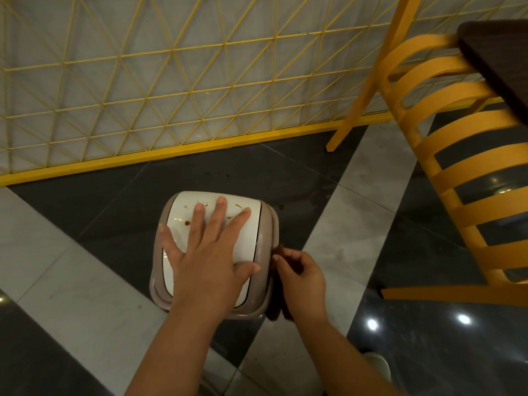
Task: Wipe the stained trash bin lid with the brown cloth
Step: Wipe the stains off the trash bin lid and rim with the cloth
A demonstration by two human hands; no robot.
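Your left hand lies spread flat on the one trash bin lid, covering part of its stains. At the lid's right edge, your right hand pinches one brown cloth. One yellow chair stands far right.

Left hand lies flat, fingers spread; right hand curls, pinching.
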